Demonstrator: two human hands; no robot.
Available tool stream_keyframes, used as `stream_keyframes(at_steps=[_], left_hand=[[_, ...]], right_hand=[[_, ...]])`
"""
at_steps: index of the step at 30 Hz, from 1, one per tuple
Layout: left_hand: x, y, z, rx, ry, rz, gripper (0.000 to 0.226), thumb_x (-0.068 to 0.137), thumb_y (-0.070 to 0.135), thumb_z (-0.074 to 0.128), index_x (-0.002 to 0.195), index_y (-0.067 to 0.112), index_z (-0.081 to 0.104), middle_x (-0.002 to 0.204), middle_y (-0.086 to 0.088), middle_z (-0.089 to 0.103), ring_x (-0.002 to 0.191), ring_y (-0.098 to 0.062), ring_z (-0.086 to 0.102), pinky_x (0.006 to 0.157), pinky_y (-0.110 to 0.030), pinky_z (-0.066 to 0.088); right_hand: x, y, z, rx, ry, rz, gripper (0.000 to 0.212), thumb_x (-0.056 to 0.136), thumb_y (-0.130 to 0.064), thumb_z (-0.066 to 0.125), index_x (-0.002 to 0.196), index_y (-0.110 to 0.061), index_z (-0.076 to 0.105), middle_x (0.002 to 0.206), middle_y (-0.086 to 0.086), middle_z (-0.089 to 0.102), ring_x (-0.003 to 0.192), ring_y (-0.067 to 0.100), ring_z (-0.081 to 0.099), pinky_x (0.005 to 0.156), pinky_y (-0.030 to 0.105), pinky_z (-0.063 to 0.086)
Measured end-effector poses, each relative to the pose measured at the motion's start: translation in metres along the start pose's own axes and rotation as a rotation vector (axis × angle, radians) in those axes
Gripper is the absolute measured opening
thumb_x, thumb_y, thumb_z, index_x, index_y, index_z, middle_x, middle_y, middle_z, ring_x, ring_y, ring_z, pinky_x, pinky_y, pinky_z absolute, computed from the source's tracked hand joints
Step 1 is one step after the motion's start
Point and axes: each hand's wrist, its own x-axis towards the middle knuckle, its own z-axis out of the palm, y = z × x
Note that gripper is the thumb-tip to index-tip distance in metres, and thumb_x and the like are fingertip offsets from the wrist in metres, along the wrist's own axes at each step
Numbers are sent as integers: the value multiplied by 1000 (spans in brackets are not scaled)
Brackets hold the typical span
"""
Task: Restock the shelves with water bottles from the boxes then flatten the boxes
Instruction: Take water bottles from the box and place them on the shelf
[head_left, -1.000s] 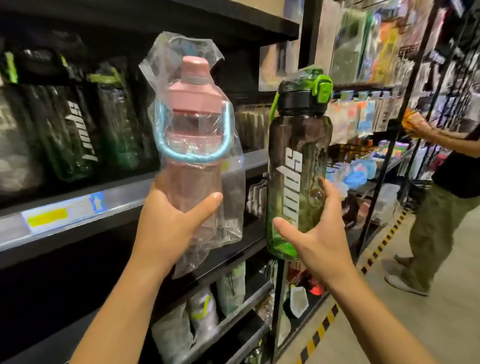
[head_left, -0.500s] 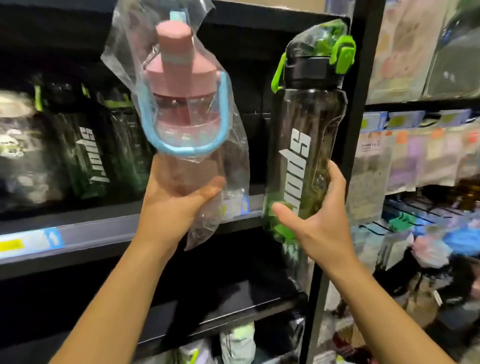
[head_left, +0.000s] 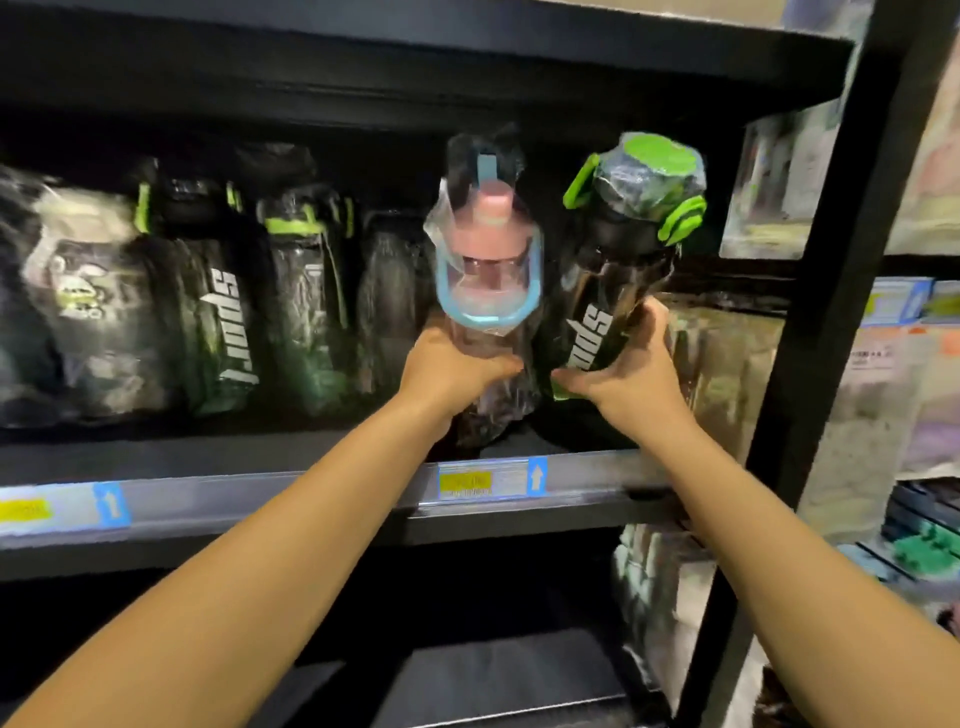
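My left hand (head_left: 451, 366) grips a pink water bottle (head_left: 487, 270) with a blue loop handle, wrapped in clear plastic. My right hand (head_left: 626, 371) grips a dark "sport" bottle (head_left: 613, 291) with a green lid and strap. Both bottles are inside the opening of the black shelf (head_left: 582, 480), side by side and tilted toward me, at the right end of a row. Whether their bases touch the shelf board is hidden by my hands.
Several wrapped dark green-trimmed sport bottles (head_left: 228, 306) line the shelf to the left. A black upright post (head_left: 831, 291) stands just right of the bottles. Price labels (head_left: 483, 483) run along the shelf edge. Packaged goods hang on the bay at the right.
Both hands have pushed forward and together, carrying the two bottles from in front of the shelf into its opening. The view has moved closer to the shelf.
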Motion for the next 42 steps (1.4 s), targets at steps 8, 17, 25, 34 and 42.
stream_keyframes(at_steps=[8,17,25,34,42], left_hand=[[61,5,28,115,-152,-273,48,95,19,74,135,-1,59,134,-16,63,116,-30,64,98,-39,52],[86,-4,37,178,-40,-86,98,77,22,92,157,15,37,152,-7,52,137,-28,51,113,-41,45],[87,-12,42,320,-67,-149,92,81,39,86,154,7,40,151,-14,52,134,-33,54,108,-44,50],[55,3,27,416,-285,-284,65,104,29,61,158,4,34,160,-14,39,143,-30,42,107,-33,39],[-51,37,-14,829,-126,50,70,95,54,63,150,16,43,149,-7,51,133,-31,49,99,-43,48]], right_hand=[[54,9,6,-185,-142,242,92,69,-10,94,131,-15,27,116,-5,58,119,22,60,87,25,49],[91,23,27,-373,-427,336,66,85,-12,84,143,-5,55,139,7,63,134,23,54,105,21,37],[93,44,29,-420,-365,425,69,78,-39,90,135,-11,63,126,3,68,114,25,64,97,34,51],[84,20,22,-555,-400,474,92,91,-52,72,157,-3,29,155,14,47,139,34,49,115,40,41],[-15,-49,-12,-892,-383,141,63,99,-59,53,140,-11,53,137,14,55,123,37,53,92,46,50]])
